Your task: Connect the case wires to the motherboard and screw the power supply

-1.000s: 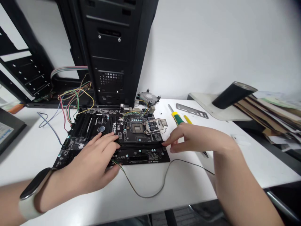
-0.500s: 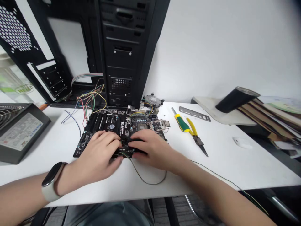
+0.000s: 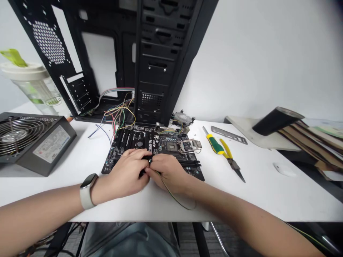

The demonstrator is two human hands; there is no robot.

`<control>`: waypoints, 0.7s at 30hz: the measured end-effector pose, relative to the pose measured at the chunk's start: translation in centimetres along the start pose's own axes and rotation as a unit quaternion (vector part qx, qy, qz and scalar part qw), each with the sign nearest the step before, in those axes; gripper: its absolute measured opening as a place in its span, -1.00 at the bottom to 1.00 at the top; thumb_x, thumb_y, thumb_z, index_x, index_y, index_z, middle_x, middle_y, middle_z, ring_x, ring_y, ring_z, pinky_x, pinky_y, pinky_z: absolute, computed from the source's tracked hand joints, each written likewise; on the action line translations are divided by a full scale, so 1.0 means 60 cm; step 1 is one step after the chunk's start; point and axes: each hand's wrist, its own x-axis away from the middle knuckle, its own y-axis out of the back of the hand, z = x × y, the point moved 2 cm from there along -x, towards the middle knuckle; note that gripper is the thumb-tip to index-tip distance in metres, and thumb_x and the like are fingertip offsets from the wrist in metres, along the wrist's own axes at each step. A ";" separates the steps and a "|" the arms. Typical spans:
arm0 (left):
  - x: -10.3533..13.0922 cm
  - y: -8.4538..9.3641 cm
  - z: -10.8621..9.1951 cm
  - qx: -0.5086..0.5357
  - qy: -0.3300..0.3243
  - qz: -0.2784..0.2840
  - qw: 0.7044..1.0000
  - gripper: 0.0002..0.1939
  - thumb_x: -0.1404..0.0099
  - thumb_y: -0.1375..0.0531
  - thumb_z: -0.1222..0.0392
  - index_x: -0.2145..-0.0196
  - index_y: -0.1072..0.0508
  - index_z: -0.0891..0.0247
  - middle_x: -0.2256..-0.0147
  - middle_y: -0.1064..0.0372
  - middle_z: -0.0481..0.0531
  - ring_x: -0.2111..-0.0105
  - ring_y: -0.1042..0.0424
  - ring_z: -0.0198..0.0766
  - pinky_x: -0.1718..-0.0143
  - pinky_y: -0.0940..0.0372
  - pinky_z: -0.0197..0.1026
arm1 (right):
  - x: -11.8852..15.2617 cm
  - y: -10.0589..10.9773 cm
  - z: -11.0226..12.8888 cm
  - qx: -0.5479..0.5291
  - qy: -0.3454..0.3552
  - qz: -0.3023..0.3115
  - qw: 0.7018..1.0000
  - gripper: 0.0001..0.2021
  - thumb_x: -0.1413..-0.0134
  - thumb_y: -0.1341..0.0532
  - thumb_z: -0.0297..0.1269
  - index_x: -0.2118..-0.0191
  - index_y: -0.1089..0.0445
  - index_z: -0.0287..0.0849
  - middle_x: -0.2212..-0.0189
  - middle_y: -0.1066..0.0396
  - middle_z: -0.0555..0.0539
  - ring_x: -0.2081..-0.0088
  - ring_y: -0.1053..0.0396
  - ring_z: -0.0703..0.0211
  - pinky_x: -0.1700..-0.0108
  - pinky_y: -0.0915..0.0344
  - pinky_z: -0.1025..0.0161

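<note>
A black motherboard [image 3: 131,142] lies flat on the white table, its CPU socket [image 3: 172,146] uncovered with the metal socket frame [image 3: 190,145] swung up. Over its near edge, my left hand [image 3: 128,173] has its fingers bent, thumb and fingertips drawn together; whatever is between them is hidden. My right hand [image 3: 168,173] is closed right beside it, the fingertips of both almost touching. A thin green-yellow cable [image 3: 171,193] comes out of the right hand's pinch and loops toward the table's front edge. The cable's end is hidden by the fingers.
Behind the board stands an open black computer case [image 3: 158,82] with loose coloured wires [image 3: 124,109]. At left are a power supply [image 3: 50,146] and a drink bottle [image 3: 40,89]. A screwdriver [image 3: 214,142], pliers [image 3: 232,159], an I/O plate [image 3: 229,135] and a CPU cooler [image 3: 183,117] lie rightward.
The view has swung left, so everything sits further right. My right hand has closed from loosely spread fingers into a pinch on the cable, and both hands have come closer together.
</note>
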 end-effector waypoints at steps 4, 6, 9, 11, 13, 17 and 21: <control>0.001 -0.001 -0.001 -0.002 0.001 -0.001 1.000 -0.83 -0.16 -0.10 0.28 0.42 -0.51 0.27 0.00 -0.45 0.17 -0.07 -0.38 0.01 -0.10 -0.23 0.16 | 0.001 0.000 -0.002 -0.071 -0.036 -0.009 0.997 -0.63 -0.24 -0.07 -0.35 0.61 -0.27 -0.20 0.65 -0.26 0.04 0.54 -0.15 0.34 0.45 -0.08 0.35; 0.001 -0.002 -0.002 -0.009 -0.001 0.002 1.000 -0.83 -0.17 -0.10 0.28 0.42 -0.51 0.27 -0.01 -0.44 0.17 -0.08 -0.38 0.01 -0.10 -0.23 0.15 | 0.001 0.002 -0.002 -0.096 -0.052 0.000 0.994 -0.64 -0.25 -0.08 -0.35 0.61 -0.28 -0.20 0.65 -0.25 0.04 0.54 -0.16 0.35 0.46 -0.07 0.36; 0.002 -0.004 -0.003 -0.021 -0.006 0.005 1.000 -0.82 -0.18 -0.10 0.28 0.39 -0.51 0.29 -0.02 -0.43 0.18 -0.09 -0.37 0.02 -0.09 -0.22 0.15 | 0.002 0.006 -0.001 -0.109 -0.064 0.005 0.992 -0.64 -0.24 -0.09 -0.35 0.61 -0.27 -0.21 0.65 -0.23 0.05 0.55 -0.16 0.36 0.47 -0.06 0.37; 0.002 -0.007 -0.003 -0.032 -0.011 0.006 0.999 -0.81 -0.19 -0.09 0.29 0.34 -0.51 0.29 -0.02 -0.42 0.19 -0.09 -0.36 0.02 -0.09 -0.21 0.15 | 0.003 0.007 0.000 -0.106 -0.072 0.004 0.992 -0.64 -0.24 -0.07 -0.35 0.61 -0.26 -0.21 0.66 -0.21 0.06 0.56 -0.14 0.36 0.49 -0.05 0.37; 0.002 -0.009 -0.003 -0.045 -0.018 0.004 0.999 -0.78 -0.20 -0.07 0.30 0.28 -0.51 0.29 -0.02 -0.42 0.19 -0.10 -0.34 0.01 -0.10 -0.20 0.14 | 0.004 0.008 0.000 -0.101 -0.075 0.004 0.992 -0.63 -0.25 -0.07 -0.34 0.61 -0.25 -0.21 0.65 -0.22 0.05 0.55 -0.14 0.36 0.49 -0.05 0.37; 0.004 -0.011 -0.003 -0.056 -0.026 0.005 0.998 -0.74 -0.23 -0.04 0.31 0.22 -0.49 0.30 -0.02 -0.42 0.20 -0.11 -0.32 0.02 -0.10 -0.19 0.16 | 0.002 0.015 0.001 -0.131 -0.085 -0.035 0.987 -0.64 -0.26 -0.07 -0.33 0.58 -0.30 -0.20 0.63 -0.26 0.03 0.54 -0.18 0.35 0.46 -0.11 0.38; 0.004 -0.011 -0.004 -0.054 -0.018 0.011 0.998 -0.72 -0.25 -0.03 0.29 0.17 -0.49 0.30 -0.04 -0.41 0.21 -0.12 -0.32 0.04 -0.13 -0.15 0.22 | -0.002 0.022 0.002 -0.168 -0.082 -0.073 0.980 -0.66 -0.24 -0.09 -0.34 0.58 -0.32 -0.20 0.63 -0.29 0.03 0.55 -0.21 0.37 0.48 -0.15 0.40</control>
